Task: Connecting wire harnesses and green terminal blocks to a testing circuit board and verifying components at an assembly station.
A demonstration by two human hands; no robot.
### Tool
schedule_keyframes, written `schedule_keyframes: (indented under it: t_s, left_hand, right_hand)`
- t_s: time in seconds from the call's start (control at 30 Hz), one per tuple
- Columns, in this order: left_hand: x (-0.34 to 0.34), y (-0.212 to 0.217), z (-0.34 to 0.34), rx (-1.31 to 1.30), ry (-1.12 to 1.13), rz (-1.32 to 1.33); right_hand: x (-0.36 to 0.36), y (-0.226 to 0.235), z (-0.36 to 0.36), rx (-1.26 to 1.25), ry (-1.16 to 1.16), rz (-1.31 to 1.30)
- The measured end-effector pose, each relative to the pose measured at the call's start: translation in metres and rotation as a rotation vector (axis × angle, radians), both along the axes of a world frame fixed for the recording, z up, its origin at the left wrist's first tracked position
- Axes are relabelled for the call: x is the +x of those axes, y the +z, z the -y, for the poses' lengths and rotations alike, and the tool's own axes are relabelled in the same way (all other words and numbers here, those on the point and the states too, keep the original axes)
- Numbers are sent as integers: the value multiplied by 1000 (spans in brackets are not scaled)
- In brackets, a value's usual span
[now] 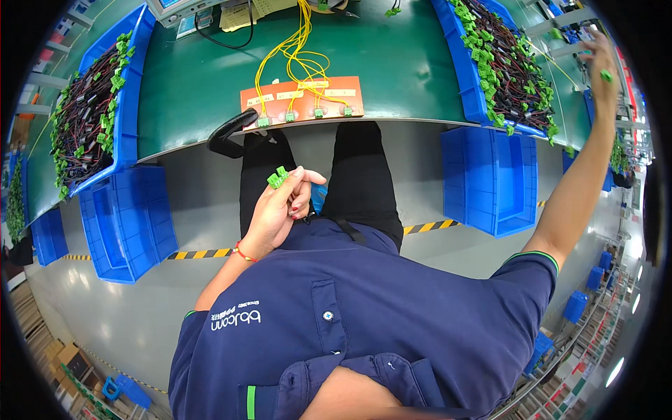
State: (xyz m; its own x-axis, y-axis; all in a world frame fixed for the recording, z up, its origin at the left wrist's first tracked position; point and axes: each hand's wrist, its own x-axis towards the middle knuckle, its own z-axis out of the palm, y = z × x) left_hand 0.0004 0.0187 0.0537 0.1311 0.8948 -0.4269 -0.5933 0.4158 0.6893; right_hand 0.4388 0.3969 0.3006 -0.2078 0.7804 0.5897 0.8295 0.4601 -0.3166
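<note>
In the head view, my left hand [283,203] is gripping a small green connector [278,178] with thumb and fingers, just left of the frame's centre, beside my black trousers [357,168]. My right hand [600,59] is reaching into the upper right of the frame, fingers seemingly spread; a green piece [606,75] is showing against it, but I cannot tell whether I am gripping it.

The connector could be slipping away from me, I judge, because most of it is sticking out past my thumb; it would likely be landing on my lap or the grey floor [413,182]. My right forearm is passing near the right-hand blue bin [470,87], so it could be snagging the connectors spilling over that bin's edge.

The connector is lying aslant, its long axis seemingly running from lower left to upper right; which end is facing forward, I cannot tell.
</note>
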Motion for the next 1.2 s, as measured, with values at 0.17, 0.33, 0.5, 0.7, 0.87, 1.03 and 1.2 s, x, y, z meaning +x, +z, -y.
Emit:
schedule_keyframes:
  t_s: [0.17,0.33,0.5,0.7,0.87,1.03,1.2]
  left_hand:
    - [2,-1,0,8,-27,0]
    - [-1,-5,3,-10,-19,-1]
    - [-4,-9,4,-38,14,18]
    - [5,-6,-3,-28,-30,4]
    - [4,-1,-9,-18,-54,11]
    - [2,-1,-6,-27,-44,-10]
    - [5,0,-7,-2,-65,-17]
  right_hand:
    - [1,-50,7,-650,-237,-24]
    - [6,-82,22,-604,44,-553]
    - [39,-106,36,-923,87,316]
    - [38,-141,69,-694,-84,679]
    - [59,-124,75,-529,122,269]
    - [41,-68,85,-306,136,-287]
    - [25,-24,94,-119,522,-836]
